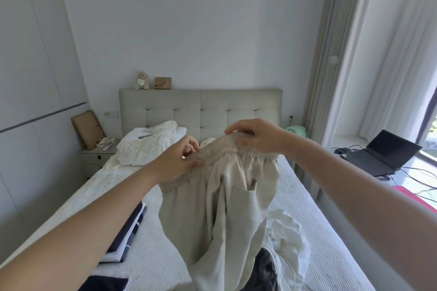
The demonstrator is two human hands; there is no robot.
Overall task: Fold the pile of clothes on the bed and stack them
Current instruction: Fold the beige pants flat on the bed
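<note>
Hanging from both hands above the middle of the bed (151, 264), a pair of beige trousers (220, 215) is held up by its elastic waistband, the legs dropping in loose folds toward the near end of the mattress. The left hand (176, 160) pinches the waistband at its left end, thumb and fingers closed on the gathered cloth. The right hand (257, 136) grips the band further along, fingers curled over the top edge and thumb underneath, a little higher than the left.

Beneath and just right of the trouser legs lies a crumpled white garment (290, 241), with a dark grey piece of clothing (264, 271) partly under it at the near edge. On the left side of the bed sits a folded stack in navy and white (128, 231).

Near the headboard (201, 104) a white quilt (146, 146) is bunched up. A teddy bear (142, 81) and a small box (163, 83) sit on top of the headboard. A laptop (383, 152) stands open on the window ledge to the right, beside the curtains (331, 54).
</note>
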